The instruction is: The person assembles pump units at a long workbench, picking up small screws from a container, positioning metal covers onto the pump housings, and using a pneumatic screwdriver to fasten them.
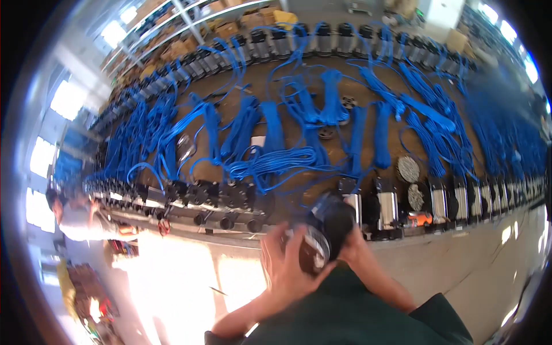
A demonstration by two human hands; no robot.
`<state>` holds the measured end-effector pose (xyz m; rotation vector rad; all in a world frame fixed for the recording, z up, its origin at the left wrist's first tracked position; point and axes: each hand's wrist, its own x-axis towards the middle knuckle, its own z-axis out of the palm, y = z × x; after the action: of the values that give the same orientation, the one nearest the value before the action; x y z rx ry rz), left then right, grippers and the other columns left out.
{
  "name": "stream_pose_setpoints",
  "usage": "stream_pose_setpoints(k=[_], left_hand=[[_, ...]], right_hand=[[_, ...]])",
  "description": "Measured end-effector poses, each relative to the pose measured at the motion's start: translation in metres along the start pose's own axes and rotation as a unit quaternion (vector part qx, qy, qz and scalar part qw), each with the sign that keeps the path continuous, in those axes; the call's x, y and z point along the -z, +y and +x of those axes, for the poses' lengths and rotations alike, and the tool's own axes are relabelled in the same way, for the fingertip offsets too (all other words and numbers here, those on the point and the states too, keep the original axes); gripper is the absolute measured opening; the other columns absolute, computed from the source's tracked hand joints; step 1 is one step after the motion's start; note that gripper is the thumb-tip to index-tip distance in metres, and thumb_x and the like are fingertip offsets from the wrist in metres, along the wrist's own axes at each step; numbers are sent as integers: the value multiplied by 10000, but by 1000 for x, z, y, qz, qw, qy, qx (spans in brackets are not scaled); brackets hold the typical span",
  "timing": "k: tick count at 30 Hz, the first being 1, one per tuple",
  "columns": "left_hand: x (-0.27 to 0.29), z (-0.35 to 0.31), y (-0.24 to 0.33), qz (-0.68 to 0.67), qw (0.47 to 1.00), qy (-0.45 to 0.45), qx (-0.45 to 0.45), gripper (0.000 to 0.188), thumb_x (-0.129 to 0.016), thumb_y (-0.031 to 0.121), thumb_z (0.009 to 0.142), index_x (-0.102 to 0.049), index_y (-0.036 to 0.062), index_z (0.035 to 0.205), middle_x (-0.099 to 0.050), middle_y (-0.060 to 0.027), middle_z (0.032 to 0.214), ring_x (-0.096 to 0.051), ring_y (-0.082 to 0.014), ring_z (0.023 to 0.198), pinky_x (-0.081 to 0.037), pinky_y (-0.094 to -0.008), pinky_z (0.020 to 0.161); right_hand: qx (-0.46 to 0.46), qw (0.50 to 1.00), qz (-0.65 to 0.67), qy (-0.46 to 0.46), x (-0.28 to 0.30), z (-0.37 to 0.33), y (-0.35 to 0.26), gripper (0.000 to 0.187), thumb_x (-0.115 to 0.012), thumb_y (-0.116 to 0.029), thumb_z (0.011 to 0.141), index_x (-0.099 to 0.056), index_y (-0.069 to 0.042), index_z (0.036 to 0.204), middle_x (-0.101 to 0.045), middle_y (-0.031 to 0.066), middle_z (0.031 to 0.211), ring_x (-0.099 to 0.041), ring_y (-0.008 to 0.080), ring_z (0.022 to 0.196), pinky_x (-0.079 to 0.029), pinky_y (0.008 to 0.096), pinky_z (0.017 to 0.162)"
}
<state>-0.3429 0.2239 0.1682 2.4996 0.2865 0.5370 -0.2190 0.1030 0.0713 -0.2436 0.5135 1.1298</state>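
You've got 1 unit in both hands, tilted, just past the near edge of the table on your side. Black, rounded cylinder, smooth shell, pale shiny band curving around the lower end; motion blur hides finer detail. Your left hand has its grip wrapped on the lower left end, fingers curled over the face. Your right hand has its grip pressed on the right side, fingertips hidden behind the shell.

Table top is brown, mostly under cable bundles: glossy blue, looped into long flat hanks, some crossing. Nearest big hank lies sideways, left of your unit. Rear row stands upright along the far edge: black caps, ribbed-looking silver bodies. Near row, right: flat silver sides, black ends. Near row, left, is chunkier black castings.

Containers: 2 round dishes near the right-hand row, both holding small grey metal bits; too small to identify. Orange tool just below them. Back shelves carry brown cartons.
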Motion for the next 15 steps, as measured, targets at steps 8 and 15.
stream_pose_setpoints(k=[8,15], left_hand=[[119,-53,-79,-391,889,73,228,145,-580,95,734,-544,3,841,-505,-32,702,-467,-151,649,-395,-289,729],[176,-6,-64,-819,462,176,-289,513,-653,115,870,-350,176,460,-372,25,440,-416,-122,403,-578,-320,762]], right_hand=[[268,824,-476,148,2,110,22,551,-766,-76,746,-497,-15,1223,-646,108,967,-674,255,798,-570,405,749],[332,632,-686,-140,40,181,16,758,-828,-150,717,-382,-102,1329,-548,132,1204,-611,266,1032,-557,440,882]])
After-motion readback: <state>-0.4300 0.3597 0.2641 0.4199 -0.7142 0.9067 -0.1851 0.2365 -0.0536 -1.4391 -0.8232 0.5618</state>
